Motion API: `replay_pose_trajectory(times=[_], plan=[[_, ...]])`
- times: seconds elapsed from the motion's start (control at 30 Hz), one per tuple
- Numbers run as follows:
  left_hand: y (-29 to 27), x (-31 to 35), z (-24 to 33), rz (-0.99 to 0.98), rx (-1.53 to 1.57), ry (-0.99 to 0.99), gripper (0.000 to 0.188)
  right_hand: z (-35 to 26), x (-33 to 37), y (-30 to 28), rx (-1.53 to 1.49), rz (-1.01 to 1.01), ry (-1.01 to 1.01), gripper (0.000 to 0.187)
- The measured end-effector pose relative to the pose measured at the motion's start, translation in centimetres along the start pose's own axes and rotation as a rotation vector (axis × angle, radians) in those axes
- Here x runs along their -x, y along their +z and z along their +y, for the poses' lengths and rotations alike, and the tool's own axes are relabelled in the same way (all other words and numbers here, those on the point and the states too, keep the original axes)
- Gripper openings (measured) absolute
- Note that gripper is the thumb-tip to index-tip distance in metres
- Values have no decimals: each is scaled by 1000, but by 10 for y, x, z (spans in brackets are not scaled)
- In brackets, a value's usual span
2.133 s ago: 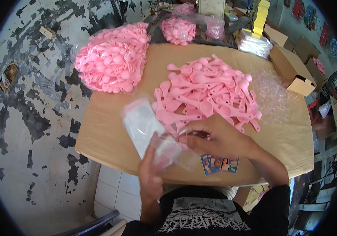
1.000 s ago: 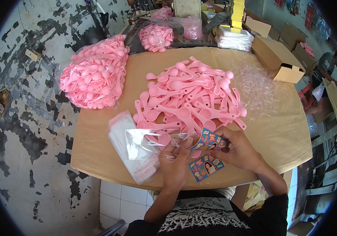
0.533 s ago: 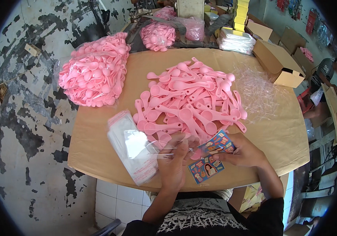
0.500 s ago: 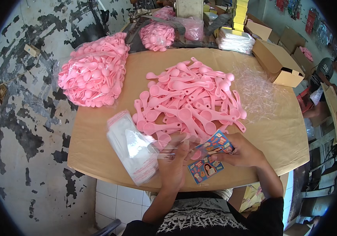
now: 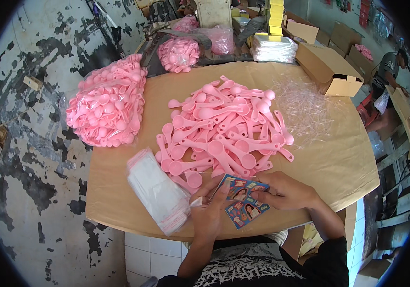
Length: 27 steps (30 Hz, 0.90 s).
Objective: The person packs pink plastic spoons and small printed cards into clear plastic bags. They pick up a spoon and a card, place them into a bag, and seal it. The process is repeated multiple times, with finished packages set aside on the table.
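A blue printed card [image 5: 236, 187] is held between my two hands at the near side of the table. My right hand [image 5: 288, 190] pinches its right end, with the thumb on top. My left hand [image 5: 207, 208] closes at the card's left end on a thin clear plastic bag, hard to make out; whether the card is inside it I cannot tell. Below, more blue printed cards [image 5: 244, 214] lie on the table. To the left of my left hand rests a stack of clear plastic bags [image 5: 157, 191]. Beyond my hands spreads a heap of pink plastic measuring spoons [image 5: 224, 124].
A big clear sack of pink spoons [image 5: 106, 103] stands at the left on the brown paper-covered table [image 5: 329, 177]. Clear plastic strips [image 5: 303, 110] and an open cardboard box [image 5: 329, 69] are at the right. Another person [image 5: 387, 71] is at far right.
My right hand has moved the card left, up to my left hand, where the clear bag stretched between them before. The view has shifted slightly.
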<state>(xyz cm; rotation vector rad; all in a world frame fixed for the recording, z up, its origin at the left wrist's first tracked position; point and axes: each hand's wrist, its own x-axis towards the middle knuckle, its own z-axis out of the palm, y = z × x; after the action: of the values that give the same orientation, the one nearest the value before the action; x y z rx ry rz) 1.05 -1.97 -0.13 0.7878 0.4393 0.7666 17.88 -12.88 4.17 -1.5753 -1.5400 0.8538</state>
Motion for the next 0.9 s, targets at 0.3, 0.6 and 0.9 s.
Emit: replay_pose_trajectory(times=[0.3, 0.6, 0.9], plan=[[16, 1, -6, -338, -411, 57, 54, 5, 1, 12, -136, 165, -81, 13], [-5, -2, -11, -377, 240, 233, 49, -6, -4, 20, -408, 166, 46, 12], [-15, 0, -19, -471, 138, 380, 50, 13, -18, -15, 77, 211, -183, 16]])
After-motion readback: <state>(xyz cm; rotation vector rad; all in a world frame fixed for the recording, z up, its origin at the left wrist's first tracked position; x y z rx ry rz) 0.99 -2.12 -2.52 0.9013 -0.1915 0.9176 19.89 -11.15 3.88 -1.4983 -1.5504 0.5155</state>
